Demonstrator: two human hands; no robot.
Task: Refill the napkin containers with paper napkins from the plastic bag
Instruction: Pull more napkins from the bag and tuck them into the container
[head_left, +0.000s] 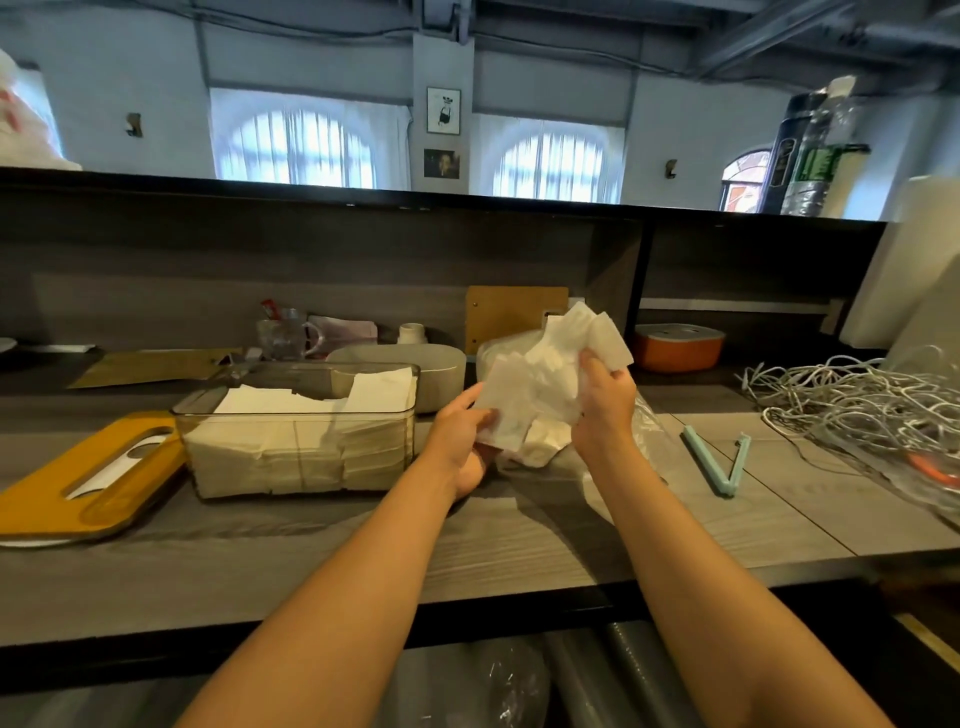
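**Napkin Refill Station: Condition at Inspection**

Both forearms extend from the lower edge of the view over the grey wood-grain counter (519, 551). Left hand (460, 441) grasps the lower left part of a loose bunch of white paper napkins (545, 374), thumb on top and fingers curled beneath. Right hand (605, 402) grips the right side of the same bunch, fingers wrapped round the sheets. The bunch is held above the counter, directly over the clear plastic bag (644, 431), which lies crumpled beneath and behind the hands.

Left of the hands stands a clear rectangular napkin container (296, 441), lid off, filled with stacked napkins nearly to the rim; several sheets lie uneven on top. Its yellow slotted lid (67, 493) rests flat on the counter just beside the container's left end. A grey closed container (436, 374) sits just behind the clear one. An orange-bodied container (678, 345) sits on the far side, right of the hands.

A pale blue bag clip (719, 462), opened in a V, lies right of the bag. A tangle of white cable (841, 400) occupies the right end.
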